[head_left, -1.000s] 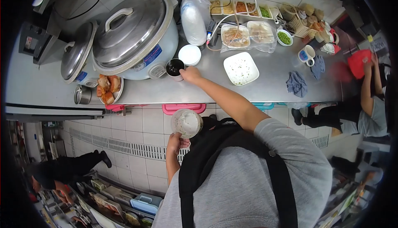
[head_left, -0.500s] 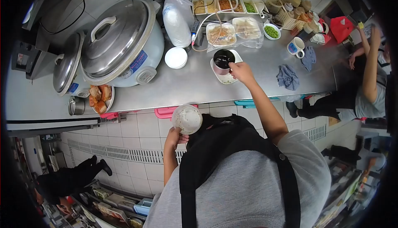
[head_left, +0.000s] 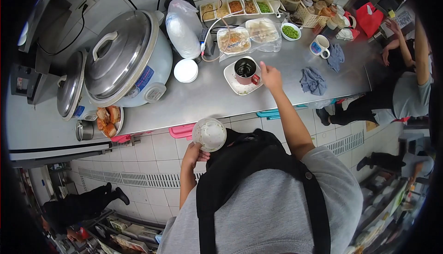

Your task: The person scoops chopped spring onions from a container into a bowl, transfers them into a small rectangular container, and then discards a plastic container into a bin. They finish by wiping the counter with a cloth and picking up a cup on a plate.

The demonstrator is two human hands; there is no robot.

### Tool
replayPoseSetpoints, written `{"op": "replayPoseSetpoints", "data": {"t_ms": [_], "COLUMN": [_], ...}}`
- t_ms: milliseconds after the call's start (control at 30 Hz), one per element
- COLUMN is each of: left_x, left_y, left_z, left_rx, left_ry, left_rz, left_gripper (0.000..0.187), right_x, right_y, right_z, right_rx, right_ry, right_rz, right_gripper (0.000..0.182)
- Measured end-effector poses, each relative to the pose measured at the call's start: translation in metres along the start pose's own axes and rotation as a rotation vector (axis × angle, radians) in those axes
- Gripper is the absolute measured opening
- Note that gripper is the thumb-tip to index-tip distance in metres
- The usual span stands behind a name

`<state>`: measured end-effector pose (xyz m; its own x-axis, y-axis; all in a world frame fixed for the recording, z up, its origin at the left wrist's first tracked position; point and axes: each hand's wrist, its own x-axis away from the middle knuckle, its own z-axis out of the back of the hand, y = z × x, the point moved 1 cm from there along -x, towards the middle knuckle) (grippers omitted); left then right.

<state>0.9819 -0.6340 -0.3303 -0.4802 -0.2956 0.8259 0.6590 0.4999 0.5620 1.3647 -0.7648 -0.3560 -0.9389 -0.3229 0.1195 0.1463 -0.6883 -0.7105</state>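
My left hand (head_left: 195,152) grips a translucent round plastic bowl (head_left: 210,135) by its side, low in front of the counter edge. Nothing is in my right hand (head_left: 271,76), which hovers just right of a pink mug with a red handle (head_left: 255,79). Its thumb points away from the other fingers, which are partly hidden. Dark contents fill the mug's inside. The mug stands on a white squarish dish (head_left: 234,84) with small bits on it. White round lids or dishes, stacked (head_left: 186,71), lie to the left.
Large lidded cookers (head_left: 121,55) and a bowl of meat chunks (head_left: 121,120) occupy the left. Behind are bagged food containers (head_left: 234,41) and a bowl of chopped greens (head_left: 290,32). Blue cloths (head_left: 314,81) and a white mug (head_left: 319,46) lie right, near another person (head_left: 408,92).
My right hand has let go of the mug's handle and drawn slightly away to the right. The mug now rests on the dish. My left hand still holds the plastic bowl.
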Motion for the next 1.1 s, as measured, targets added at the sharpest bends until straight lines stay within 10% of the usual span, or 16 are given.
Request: {"op": "replayPoseSetpoints", "data": {"t_ms": [67,233,700,1100], "left_x": [0.002,0.004,-0.012,-0.058], "left_y": [-0.001,-0.001,0.033,0.074], "left_z": [0.000,0.001,-0.005,-0.220], "left_rx": [-0.003,-0.016,-0.318,-0.887], "left_ry": [-0.003,0.002,-0.175,-0.622], "left_rz": [0.008,-0.002,0.033,0.066], "left_gripper": [0.036,0.035,0.037,0.035], "right_x": [-0.015,-0.011,0.061,0.262], "right_y": [0.020,0.025,0.076,0.175], "right_z": [-0.005,-0.022,0.008,0.195], "right_rx": [0.178,-0.182,-0.315,-0.376], "right_ry": [0.276,-0.314,0.011,0.525], "right_rz": [0.156,-0.266,-0.092,-0.488], "right_gripper": [0.051,0.042,0.026,0.027]}}
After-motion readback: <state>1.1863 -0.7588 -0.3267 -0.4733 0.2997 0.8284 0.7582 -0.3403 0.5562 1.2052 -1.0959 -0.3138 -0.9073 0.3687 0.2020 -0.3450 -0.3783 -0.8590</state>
